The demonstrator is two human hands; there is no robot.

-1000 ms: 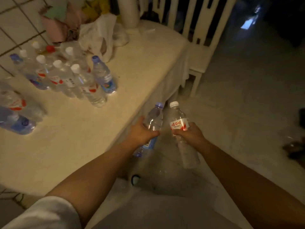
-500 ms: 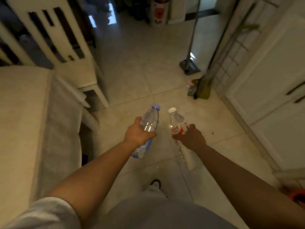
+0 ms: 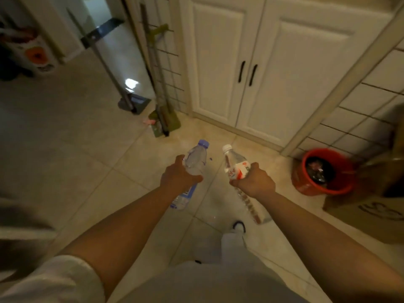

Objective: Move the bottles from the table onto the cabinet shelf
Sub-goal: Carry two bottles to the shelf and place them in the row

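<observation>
We carry two bottles: left hand (image 3: 178, 179) grasping blue-capped bottle (image 3: 195, 159), right hand (image 3: 254, 182) grasping white-capped bottle (image 3: 236, 166); necks point toward the cabinet doors (image 3: 251, 68), apparently closed, ahead.

cabinet (image 3: 273, 62): top cut off | red bucket (image 3: 306, 184): contents blurred

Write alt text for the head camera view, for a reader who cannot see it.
A person stands on a tiled floor holding a bottle in each hand: the left hand grips a blue-capped bottle, the right hand a white-capped, red-labelled bottle. Ahead is a white cabinet with both doors closed; a red bucket stands to the right.
</observation>
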